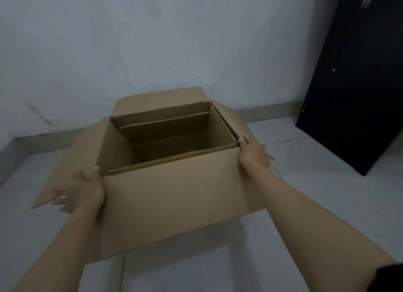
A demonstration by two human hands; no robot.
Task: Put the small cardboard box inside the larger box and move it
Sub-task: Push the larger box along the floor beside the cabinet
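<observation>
A large brown cardboard box (174, 195) fills the middle of the view, its four top flaps folded outward. Inside it sits the small cardboard box (170, 130), open at the top, its far flap leaning against the larger box's back wall. My left hand (85, 189) presses flat against the large box's left side near the front corner, fingers spread over the left flap. My right hand (254, 153) grips the right side at the front right corner, thumb on the rim. The box appears tilted and raised off the floor; its underside is hidden.
The floor is pale grey tile (327, 193). A white wall (152, 41) with a low skirting stands right behind the box. A tall black cabinet or door (353, 84) stands at the right.
</observation>
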